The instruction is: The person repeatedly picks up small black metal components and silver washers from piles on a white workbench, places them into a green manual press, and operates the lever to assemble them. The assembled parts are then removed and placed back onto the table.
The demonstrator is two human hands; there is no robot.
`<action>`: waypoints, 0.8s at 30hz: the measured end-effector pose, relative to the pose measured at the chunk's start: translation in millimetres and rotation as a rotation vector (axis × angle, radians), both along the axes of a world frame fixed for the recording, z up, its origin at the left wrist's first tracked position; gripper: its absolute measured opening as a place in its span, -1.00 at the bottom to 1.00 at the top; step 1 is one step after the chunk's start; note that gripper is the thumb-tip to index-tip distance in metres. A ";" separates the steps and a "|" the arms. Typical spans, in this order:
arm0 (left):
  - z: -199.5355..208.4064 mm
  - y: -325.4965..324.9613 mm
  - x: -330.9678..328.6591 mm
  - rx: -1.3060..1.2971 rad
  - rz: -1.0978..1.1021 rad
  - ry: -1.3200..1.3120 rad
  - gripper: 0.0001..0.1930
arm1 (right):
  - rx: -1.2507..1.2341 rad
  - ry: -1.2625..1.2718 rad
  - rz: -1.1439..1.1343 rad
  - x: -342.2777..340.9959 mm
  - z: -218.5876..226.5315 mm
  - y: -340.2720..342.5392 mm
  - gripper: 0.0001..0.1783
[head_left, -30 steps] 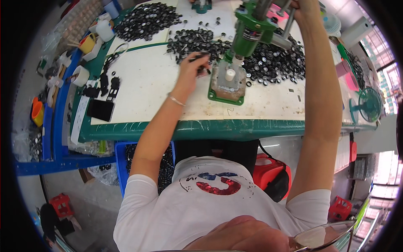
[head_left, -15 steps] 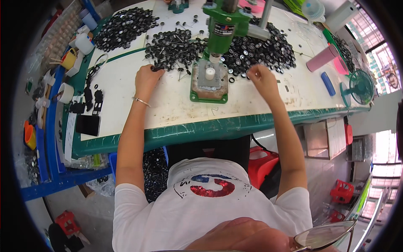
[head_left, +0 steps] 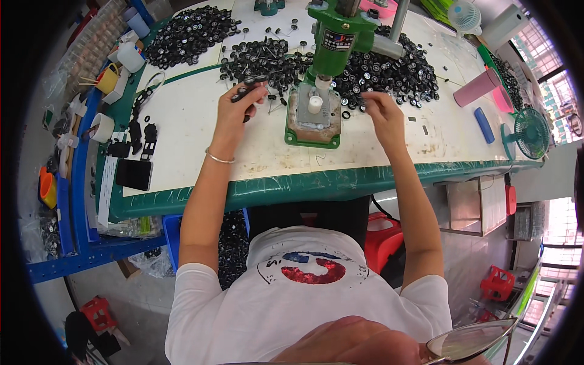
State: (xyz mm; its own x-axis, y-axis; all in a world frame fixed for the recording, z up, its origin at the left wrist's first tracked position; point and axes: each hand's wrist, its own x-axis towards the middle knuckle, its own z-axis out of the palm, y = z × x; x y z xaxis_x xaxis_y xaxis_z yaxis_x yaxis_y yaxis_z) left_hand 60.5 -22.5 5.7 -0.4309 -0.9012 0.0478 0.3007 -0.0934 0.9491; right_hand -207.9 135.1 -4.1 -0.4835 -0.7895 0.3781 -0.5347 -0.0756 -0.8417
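My left hand (head_left: 234, 115) is closed around several small black wheels (head_left: 254, 80), some with thin metal axles, and is raised over the near edge of the pile of axled wheels (head_left: 267, 61). Between my hands stands a green hand press (head_left: 336, 45). A white round holder (head_left: 315, 104) sits upright on the press's grey plate, under the ram. My right hand (head_left: 387, 118) is just right of the press, at the near edge of another pile of black wheels (head_left: 395, 73). Its fingers are bent together; whatever they hold is too small to make out.
A third wheel pile (head_left: 188, 36) lies at the far left. A dark phone (head_left: 134, 174) and black plastic parts (head_left: 141, 139) rest on the left. On the right are a pink cylinder (head_left: 476, 87), a blue bar (head_left: 484, 125) and a green fan (head_left: 530, 134). The green table edge (head_left: 292, 190) runs in front.
My left hand has come up and right from the pile, now with several wheels in it. My right hand stays near its pile, fingers slightly shifted. The whole view has shifted a little.
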 end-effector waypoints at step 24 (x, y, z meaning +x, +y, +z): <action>5.4 24.0 -61.0 -0.330 -0.179 -0.075 -0.84 | -0.149 -0.655 0.099 -13.1 56.9 -50.3 -0.69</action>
State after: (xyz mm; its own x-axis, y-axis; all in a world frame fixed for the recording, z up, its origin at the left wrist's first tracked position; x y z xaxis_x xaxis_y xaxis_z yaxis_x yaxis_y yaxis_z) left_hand -0.5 1.5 11.1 -0.5931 -0.7530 0.2851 0.2360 0.1760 0.9557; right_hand -221.0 84.9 52.8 -0.5782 -0.8038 0.1398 0.0970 -0.2379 -0.9664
